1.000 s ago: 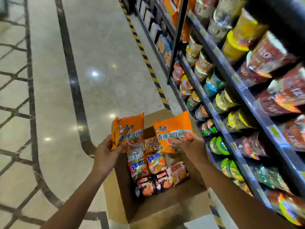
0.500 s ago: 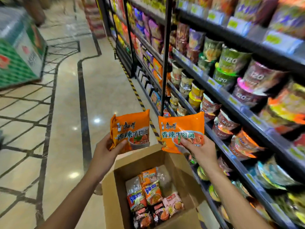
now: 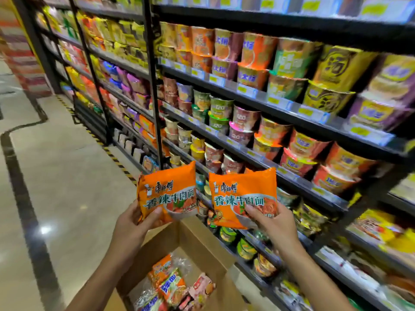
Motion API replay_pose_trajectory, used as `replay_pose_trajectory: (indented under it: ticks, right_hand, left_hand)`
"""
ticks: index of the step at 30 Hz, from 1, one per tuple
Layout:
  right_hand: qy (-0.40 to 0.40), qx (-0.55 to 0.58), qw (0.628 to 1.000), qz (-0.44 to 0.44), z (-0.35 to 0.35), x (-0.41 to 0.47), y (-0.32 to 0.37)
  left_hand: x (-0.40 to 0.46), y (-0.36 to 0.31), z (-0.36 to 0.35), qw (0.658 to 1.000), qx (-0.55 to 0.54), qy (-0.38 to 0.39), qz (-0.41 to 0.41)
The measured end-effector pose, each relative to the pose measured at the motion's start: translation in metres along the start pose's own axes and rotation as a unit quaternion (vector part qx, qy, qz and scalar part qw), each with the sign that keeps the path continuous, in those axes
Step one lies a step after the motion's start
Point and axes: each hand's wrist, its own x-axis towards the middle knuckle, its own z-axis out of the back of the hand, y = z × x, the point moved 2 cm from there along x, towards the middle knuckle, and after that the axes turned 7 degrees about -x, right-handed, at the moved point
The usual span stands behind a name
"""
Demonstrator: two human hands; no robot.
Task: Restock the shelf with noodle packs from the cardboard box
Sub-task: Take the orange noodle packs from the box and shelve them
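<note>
Head view shows us both arms raised from the bottom edge, forearms angled up and inward, each hand holding an orange noodle pack upright with its printed face toward us. Our left hand [image 3: 132, 223] takes the left noodle pack [image 3: 168, 194] at its lower left corner: the thumb lies across the front near the bottom edge and the fingers wrap behind, so that grip is closed on the pack. Our right hand [image 3: 274, 223] holds the right noodle pack [image 3: 243, 196] by its lower right part, thumb pressed on the front over the bowl picture, fingers curled behind; that grip is also closed on its pack. We see the two packs side by side at about the same height, close together but apart, with a narrow gap between them.

Below and between our wrists sits the open cardboard box [image 3: 202, 241] on the floor [image 3: 56, 176], with more wrapped noodle packs [image 3: 173, 286] lying loose inside. Just behind the held packs and to our right runs the shelf [image 3: 265, 162], its dark tiers lined with noodle cups [image 3: 244, 120] and price labels. Farther down the aisle, other tiers carry flat packets in many colours.
</note>
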Motion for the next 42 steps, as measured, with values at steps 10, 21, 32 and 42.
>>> replay_pose_trajectory:
  ticks: [10, 21, 32, 42]
  right_hand:
    - [-0.178, -0.009, 0.984, -0.004, 0.191, -0.096, 0.013]
    - [-0.326, -0.019, 0.945, -0.005, 0.426, -0.269, -0.013]
    - [-0.387, -0.020, 0.922, 0.030, 0.606, -0.406, -0.030]
    - [-0.416, -0.024, 0.908, 0.043, 0.681, -0.379, -0.050]
  left_hand:
    - [-0.054, -0.034, -0.158, 0.979, -0.025, 0.199, -0.020]
    - [-0.224, -0.068, -0.369, 0.938, -0.046, 0.337, -0.062]
    - [-0.379, -0.086, -0.529, 0.898, -0.038, 0.426, -0.103]
    - [-0.381, -0.102, -0.610, 0.894, -0.033, 0.425, -0.140]
